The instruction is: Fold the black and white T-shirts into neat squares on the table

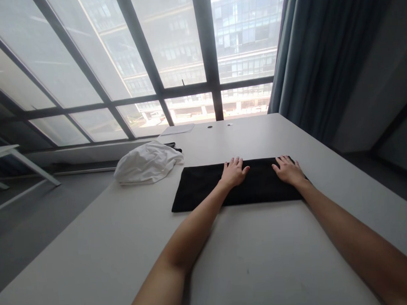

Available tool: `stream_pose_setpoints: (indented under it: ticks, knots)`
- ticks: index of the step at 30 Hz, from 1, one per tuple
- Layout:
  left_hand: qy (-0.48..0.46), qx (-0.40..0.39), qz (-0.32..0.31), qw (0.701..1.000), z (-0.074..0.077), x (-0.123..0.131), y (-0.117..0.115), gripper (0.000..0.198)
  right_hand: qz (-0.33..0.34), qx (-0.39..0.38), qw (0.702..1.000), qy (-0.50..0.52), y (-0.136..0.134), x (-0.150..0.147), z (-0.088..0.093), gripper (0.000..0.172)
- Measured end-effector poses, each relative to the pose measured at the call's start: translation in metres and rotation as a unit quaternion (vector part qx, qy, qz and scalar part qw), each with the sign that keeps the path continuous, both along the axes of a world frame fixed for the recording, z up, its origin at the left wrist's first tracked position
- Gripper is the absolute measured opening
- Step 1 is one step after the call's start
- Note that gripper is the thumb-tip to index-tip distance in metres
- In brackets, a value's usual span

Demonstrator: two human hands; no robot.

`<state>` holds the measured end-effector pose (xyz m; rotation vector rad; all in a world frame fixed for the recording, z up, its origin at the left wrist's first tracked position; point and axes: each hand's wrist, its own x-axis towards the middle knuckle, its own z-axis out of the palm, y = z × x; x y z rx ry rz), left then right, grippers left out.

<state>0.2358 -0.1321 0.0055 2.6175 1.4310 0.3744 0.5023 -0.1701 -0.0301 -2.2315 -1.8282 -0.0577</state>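
Note:
A black cloth (pixel 201 186), folded into a long flat rectangle, lies crosswise on the white table (pixel 255 249). My left hand (pixel 234 171) rests flat on it near the middle, fingers spread toward the far edge. At the cloth's right end my right hand (pixel 288 169) also presses flat, with its fingers apart. Neither hand grips anything. What kind of garment or fabric the black cloth is cannot be made out. My forearms cover parts of its near edge.
A crumpled white cloth (pixel 148 161) sits at the table's left edge, with a dark item (pixel 174 147) partly behind it. Papers (pixel 177 129) lie at the far end, near two small round fittings. Beyond are windows, a blue curtain (pixel 311 67) and another white table (pixel 3 152).

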Motion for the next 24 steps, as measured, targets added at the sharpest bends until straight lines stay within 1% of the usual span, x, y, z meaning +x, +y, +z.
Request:
stream_pose_setpoints:
  ticks: [2, 4, 6, 9, 10, 12, 13, 14, 15, 16, 17, 18, 19, 20, 21, 22, 23, 24]
  knots:
    - [-0.003, -0.015, 0.019, 1.000, -0.008, 0.015, 0.002, 0.070, 0.000, -0.002, 1.000, 0.000, 0.000, -0.001, 0.001, 0.063]
    - [-0.002, -0.022, 0.039, 0.999, -0.017, 0.022, 0.002, 0.069, 0.001, -0.007, 1.000, 0.003, -0.001, -0.002, 0.002, 0.062]
    - [0.000, -0.017, 0.045, 0.999, -0.024, 0.023, 0.003, 0.068, 0.001, -0.013, 1.000, 0.008, -0.002, -0.002, 0.003, 0.062]
    - [-0.002, -0.009, 0.043, 0.999, -0.028, 0.021, 0.004, 0.068, 0.001, -0.002, 1.000, 0.022, -0.004, -0.002, 0.008, 0.061]
    - [-0.003, -0.008, 0.043, 0.999, -0.028, 0.020, 0.004, 0.067, -0.001, 0.019, 0.999, 0.033, -0.005, -0.003, 0.012, 0.061]
    - [-0.006, -0.003, 0.043, 0.999, -0.028, 0.020, 0.003, 0.066, -0.010, 0.094, 0.992, 0.085, -0.005, -0.009, 0.024, 0.061]
    - [-0.007, 0.000, 0.044, 0.999, -0.028, 0.020, 0.002, 0.064, -0.012, 0.135, 0.982, 0.133, -0.003, -0.015, 0.031, 0.060]
    - [-0.009, 0.005, 0.043, 0.999, -0.027, 0.020, 0.001, 0.063, -0.012, 0.169, 0.965, 0.200, -0.001, -0.023, 0.038, 0.060]
    - [-0.010, 0.010, 0.042, 0.999, -0.027, 0.021, 0.000, 0.061, -0.006, 0.187, 0.940, 0.285, 0.003, -0.034, 0.045, 0.060]
    - [-0.011, 0.013, 0.041, 0.999, -0.027, 0.021, 0.000, 0.060, 0.010, 0.186, 0.905, 0.383, 0.007, -0.048, 0.050, 0.059]
    - [-0.011, 0.016, 0.040, 0.999, -0.027, 0.021, -0.001, 0.059, 0.024, 0.169, 0.855, 0.490, 0.012, -0.062, 0.054, 0.058]
    - [-0.011, 0.016, 0.040, 0.999, -0.026, 0.021, -0.001, 0.059, 0.053, 0.130, 0.789, 0.597, 0.018, -0.077, 0.056, 0.057]
    - [-0.010, 0.016, 0.039, 0.999, -0.026, 0.022, -0.001, 0.059, 0.073, 0.093, 0.717, 0.687, 0.023, -0.091, 0.056, 0.056]
    - [-0.009, 0.014, 0.038, 0.999, -0.025, 0.022, -0.001, 0.058, 0.076, 0.065, 0.646, 0.757, 0.029, -0.104, 0.055, 0.054]
    - [-0.008, 0.012, 0.037, 0.999, -0.024, 0.021, -0.001, 0.058, 0.063, 0.048, 0.579, 0.811, 0.034, -0.114, 0.052, 0.053]
    - [-0.007, 0.011, 0.035, 0.999, -0.024, 0.021, -0.001, 0.058, 0.043, 0.041, 0.524, 0.850, 0.039, -0.121, 0.048, 0.052]
    - [-0.005, 0.011, 0.034, 0.999, -0.023, 0.021, 0.000, 0.057, 0.023, 0.040, 0.489, 0.871, 0.043, -0.124, 0.044, 0.051]
    - [-0.003, 0.012, 0.035, 0.999, -0.023, 0.021, -0.001, 0.057, 0.006, 0.040, 0.469, 0.882, 0.046, -0.125, 0.041, 0.051]
